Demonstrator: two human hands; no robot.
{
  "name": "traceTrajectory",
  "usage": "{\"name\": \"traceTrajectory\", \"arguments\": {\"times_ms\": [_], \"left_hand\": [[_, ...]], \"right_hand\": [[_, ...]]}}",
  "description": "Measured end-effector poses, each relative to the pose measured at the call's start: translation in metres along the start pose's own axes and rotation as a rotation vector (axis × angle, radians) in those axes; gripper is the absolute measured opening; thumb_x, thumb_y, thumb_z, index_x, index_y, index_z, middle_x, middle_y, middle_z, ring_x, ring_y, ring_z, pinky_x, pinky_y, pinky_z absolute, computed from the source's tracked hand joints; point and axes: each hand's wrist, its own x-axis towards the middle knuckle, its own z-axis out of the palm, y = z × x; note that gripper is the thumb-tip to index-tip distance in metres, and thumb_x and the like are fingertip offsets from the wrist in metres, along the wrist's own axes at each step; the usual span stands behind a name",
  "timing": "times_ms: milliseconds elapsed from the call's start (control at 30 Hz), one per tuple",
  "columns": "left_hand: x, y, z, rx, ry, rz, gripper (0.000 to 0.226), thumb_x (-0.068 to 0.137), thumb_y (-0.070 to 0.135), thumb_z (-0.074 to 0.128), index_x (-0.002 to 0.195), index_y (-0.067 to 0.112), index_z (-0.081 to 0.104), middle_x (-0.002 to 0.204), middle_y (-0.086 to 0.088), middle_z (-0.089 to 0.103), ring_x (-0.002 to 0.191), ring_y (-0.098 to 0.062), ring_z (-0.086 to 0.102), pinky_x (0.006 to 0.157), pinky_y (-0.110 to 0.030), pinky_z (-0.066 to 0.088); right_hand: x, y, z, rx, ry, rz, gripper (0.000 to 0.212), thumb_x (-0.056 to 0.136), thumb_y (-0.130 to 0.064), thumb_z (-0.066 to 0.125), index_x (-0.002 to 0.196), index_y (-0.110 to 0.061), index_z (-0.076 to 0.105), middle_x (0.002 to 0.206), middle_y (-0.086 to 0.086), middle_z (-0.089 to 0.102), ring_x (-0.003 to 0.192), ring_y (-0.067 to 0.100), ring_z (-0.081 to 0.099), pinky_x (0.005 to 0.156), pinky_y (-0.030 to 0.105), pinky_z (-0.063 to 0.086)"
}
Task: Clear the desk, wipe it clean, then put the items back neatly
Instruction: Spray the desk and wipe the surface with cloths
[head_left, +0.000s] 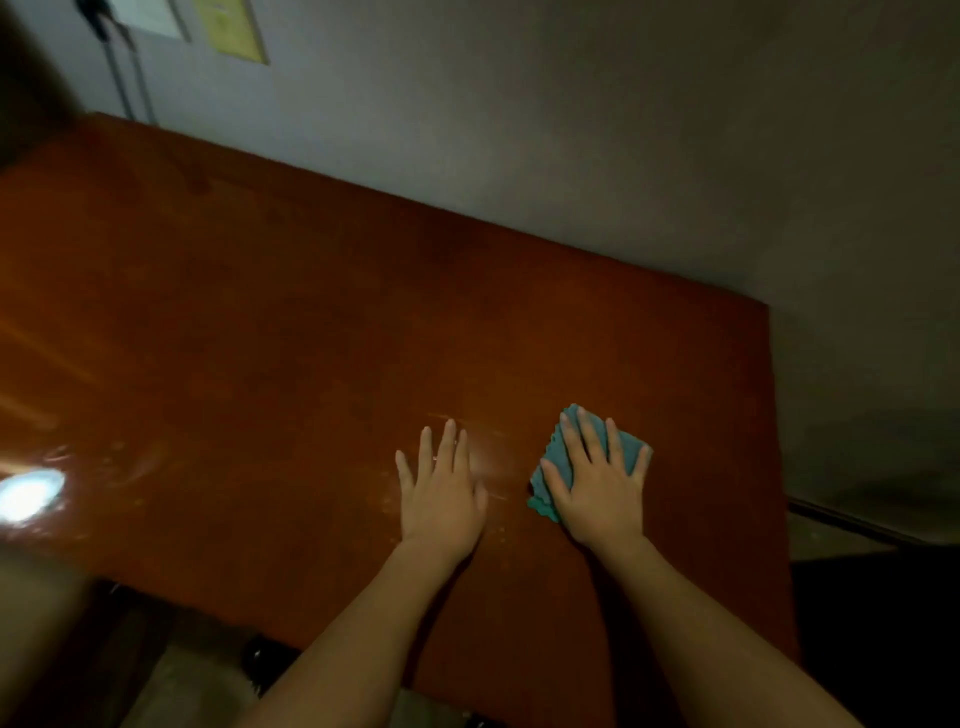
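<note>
The right hand (597, 483) lies flat on a small crumpled teal cleaning cloth (550, 480), its fingers straight and spread, pressing the cloth down onto the glossy reddish-brown wooden desk (291, 332). The cloth shows past the fingertips and along the thumb side of the hand, bunched into folds there; the part under the palm is hidden. No finger curls round the cloth (it is held only by the flat weight of the hand).

Just beside it, on the thumb side, the left hand (441, 491) rests palm-down on the bare desk top with its fingers straight and close together, holding nothing. The two hands lie near each other but apart, with a narrow strip of desk between the left hand's thumb and the edge of the cloth. In that strip and just ahead of the left fingertips the surface shows pale streaks and smears, and small light specks dot the wood beside the left wrist.

Both bare forearms reach in from the near edge of the desk. Well away to the left of the left hand a bright white glare of light (31, 493) sits on the polished surface, with faint swirled marks around it. Beyond both hands the desk runs to a plain grey wall (623, 156), where a yellow paper sheet (231, 28) hangs far off to the left.
</note>
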Motion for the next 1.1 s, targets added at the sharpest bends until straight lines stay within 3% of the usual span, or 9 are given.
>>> {"name": "traceTrajectory", "arguments": {"times_ms": [267, 600, 667, 733, 800, 1000, 1100], "left_hand": [[-0.015, 0.1, 0.037, 0.074, -0.029, 0.1, 0.063, 0.101, 0.042, 0.02, 0.15, 0.015, -0.009, 0.157, -0.004, -0.018, 0.143, -0.026, -0.02, 0.112, -0.049, -0.012], [-0.028, 0.141, 0.049, 0.138, -0.071, 0.172, 0.063, 0.101, 0.04, 0.021, 0.151, 0.013, -0.009, 0.158, -0.005, -0.018, 0.144, -0.029, -0.017, 0.114, -0.049, -0.008], [-0.029, 0.143, 0.052, 0.131, -0.07, 0.178, 0.063, 0.101, 0.04, 0.021, 0.151, 0.014, -0.008, 0.158, -0.005, -0.018, 0.144, -0.029, -0.017, 0.114, -0.049, -0.009], [-0.029, 0.141, 0.053, 0.131, -0.072, 0.193, 0.063, 0.101, 0.041, 0.022, 0.151, 0.015, -0.008, 0.158, -0.004, -0.018, 0.144, -0.028, -0.018, 0.114, -0.047, -0.01], [-0.029, 0.134, 0.049, 0.144, -0.076, 0.235, 0.063, 0.101, 0.041, 0.022, 0.151, 0.017, -0.007, 0.158, -0.003, -0.017, 0.145, -0.026, -0.018, 0.115, -0.045, -0.009], [-0.025, 0.095, 0.032, 0.166, -0.062, 0.301, 0.059, 0.101, 0.041, 0.022, 0.152, 0.023, -0.004, 0.159, 0.0, -0.013, 0.146, -0.019, -0.014, 0.116, -0.041, -0.007], [-0.021, 0.06, 0.021, 0.142, -0.049, 0.244, 0.059, 0.102, 0.041, 0.022, 0.152, 0.024, -0.004, 0.159, 0.0, -0.013, 0.146, -0.018, -0.013, 0.117, -0.042, -0.005]], "right_hand": [[-0.039, 0.112, 0.002, 0.038, 0.022, 0.163, 0.081, 0.074, -0.068, -0.014, 0.149, -0.036, -0.01, 0.159, -0.012, -0.011, 0.146, 0.021, -0.013, 0.111, 0.058, -0.011], [-0.085, 0.154, 0.01, 0.093, 0.018, 0.248, 0.078, 0.071, -0.073, -0.024, 0.14, -0.036, -0.022, 0.157, -0.01, -0.016, 0.146, 0.022, -0.014, 0.111, 0.059, -0.009], [-0.096, 0.146, 0.015, 0.107, 0.064, 0.265, 0.076, 0.08, -0.07, -0.017, 0.146, -0.032, -0.009, 0.157, -0.008, -0.007, 0.146, 0.025, -0.003, 0.111, 0.059, -0.006], [-0.103, 0.133, 0.019, 0.079, 0.084, 0.276, 0.071, 0.092, -0.063, -0.002, 0.149, -0.026, 0.017, 0.156, -0.002, 0.022, 0.142, 0.031, 0.023, 0.108, 0.06, 0.003], [-0.106, 0.118, 0.023, 0.047, 0.074, 0.265, 0.066, 0.096, -0.058, 0.008, 0.146, -0.023, 0.033, 0.15, 0.001, 0.038, 0.138, 0.032, 0.03, 0.105, 0.059, 0.009], [-0.089, 0.067, 0.023, 0.012, 0.065, 0.145, 0.063, 0.095, -0.057, 0.016, 0.145, -0.022, 0.033, 0.149, 0.0, 0.039, 0.136, 0.03, 0.026, 0.108, 0.057, 0.002], [-0.068, 0.032, 0.022, 0.021, 0.05, 0.105, 0.064, 0.096, -0.058, 0.011, 0.143, -0.021, 0.036, 0.148, 0.001, 0.041, 0.135, 0.03, 0.028, 0.105, 0.059, 0.01]]}}
